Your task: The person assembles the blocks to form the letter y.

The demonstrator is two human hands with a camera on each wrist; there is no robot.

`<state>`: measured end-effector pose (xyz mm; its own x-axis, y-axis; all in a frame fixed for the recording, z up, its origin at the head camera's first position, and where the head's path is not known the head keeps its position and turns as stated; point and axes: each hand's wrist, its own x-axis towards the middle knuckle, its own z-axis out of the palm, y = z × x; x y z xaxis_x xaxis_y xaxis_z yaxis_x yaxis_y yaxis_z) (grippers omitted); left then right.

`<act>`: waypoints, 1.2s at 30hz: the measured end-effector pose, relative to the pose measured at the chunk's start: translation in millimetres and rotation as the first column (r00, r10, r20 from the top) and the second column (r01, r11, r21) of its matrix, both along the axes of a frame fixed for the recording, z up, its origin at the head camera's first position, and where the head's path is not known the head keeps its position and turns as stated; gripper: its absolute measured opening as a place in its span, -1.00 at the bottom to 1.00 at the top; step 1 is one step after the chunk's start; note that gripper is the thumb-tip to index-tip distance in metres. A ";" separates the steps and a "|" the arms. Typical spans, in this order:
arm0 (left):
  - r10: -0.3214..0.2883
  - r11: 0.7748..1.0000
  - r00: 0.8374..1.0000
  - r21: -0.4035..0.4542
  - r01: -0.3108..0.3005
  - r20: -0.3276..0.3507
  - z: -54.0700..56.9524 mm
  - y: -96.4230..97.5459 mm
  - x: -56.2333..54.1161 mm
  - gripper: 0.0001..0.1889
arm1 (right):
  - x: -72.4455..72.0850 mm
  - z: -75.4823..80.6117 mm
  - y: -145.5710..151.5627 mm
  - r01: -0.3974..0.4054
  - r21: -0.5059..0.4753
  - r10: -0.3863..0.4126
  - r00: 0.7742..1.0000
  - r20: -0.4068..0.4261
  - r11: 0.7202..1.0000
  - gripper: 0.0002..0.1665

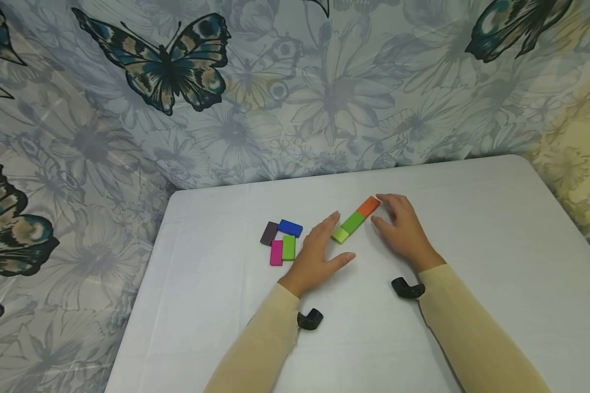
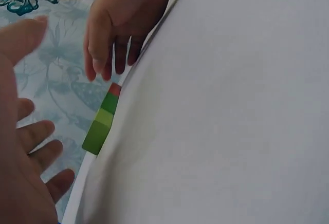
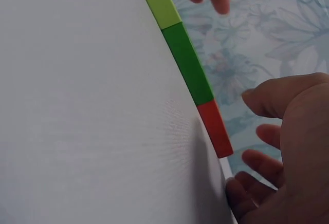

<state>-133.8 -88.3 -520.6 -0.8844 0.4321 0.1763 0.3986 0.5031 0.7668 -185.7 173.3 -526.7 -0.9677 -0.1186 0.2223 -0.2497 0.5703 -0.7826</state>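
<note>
A slanting row of small blocks lies end to end on the white table [image 1: 206,338]: a lime block [image 1: 341,235] nearest me, a green block [image 1: 353,222] in the middle and an orange-red block [image 1: 369,206] at the far end. My left hand [image 1: 317,259] is at the lime end, thumb spread away from the fingers and nothing in its grasp. On the other side, my right hand [image 1: 404,232] curves loosely around the orange-red end, fingertips close to it. In the right wrist view a gap shows between the right thumb [image 3: 264,98] and the row.
Left of my left hand is a cluster of flat blocks: a dark grey block [image 1: 269,233], a blue block [image 1: 290,228], a magenta block [image 1: 276,252] and a bright green block [image 1: 288,248]. Behind the table's far edge hangs a butterfly-patterned cloth [image 1: 255,131].
</note>
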 end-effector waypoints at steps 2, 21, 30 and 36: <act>0.023 0.997 1.000 0.079 -0.022 -0.010 2.9 -3.0 -1.2 -0.10 | 3.4 1.8 -0.2 -0.010 -0.006 0.010 1.000 0.005 1.000 -0.36; 0.416 0.773 0.909 0.535 -0.341 -0.021 7.6 -97.6 -29.7 -0.41 | 32.5 1.0 -7.2 -0.188 0.038 0.189 0.982 -0.022 0.981 -0.26; 0.465 0.719 0.881 0.544 -0.432 0.085 -6.6 -129.8 -31.6 -0.44 | 52.7 -2.1 -18.8 -0.311 0.089 0.311 0.950 0.014 0.946 -0.20; 0.391 0.722 0.910 0.566 -0.397 0.140 -11.7 -138.2 -32.6 -0.44 | 56.6 -2.3 -23.6 -0.371 0.107 0.371 0.929 0.023 0.923 -0.14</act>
<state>-166.4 -226.5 -532.4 -0.9552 -0.1343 0.2637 0.2547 0.0810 0.9636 -129.1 149.7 -529.0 -0.8504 -0.4920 0.1864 -0.4579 0.5178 -0.7226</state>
